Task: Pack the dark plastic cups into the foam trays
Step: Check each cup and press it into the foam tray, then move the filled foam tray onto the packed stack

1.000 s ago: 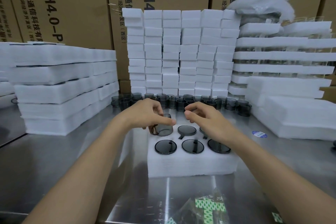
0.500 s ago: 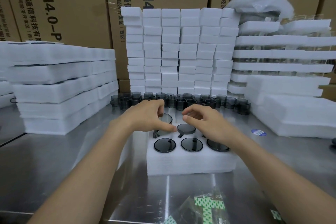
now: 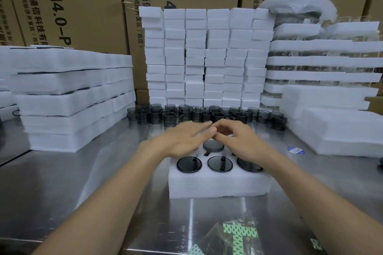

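So the left hand (image 3: pixel 182 141) has let its cup go into the tray (image 3: pixel 217 186), fingers (image 3: pixel 196 130) straight and empty, blurring toward the loose cups (image 3: pixel 207 114) at the table's (image 3: pixel 83 182) back. The right hand (image 3: pixel 242 143) is loosely curled, holding nothing. Four packed cups (image 3: pixel 220 163) show; the back corner slots are covered.

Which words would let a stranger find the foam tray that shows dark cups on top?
On the steel table, look just in front of the row of loose dark cups. One foam tray lies there alone. Unlike the stacked foam around, its holes show dark round cups.
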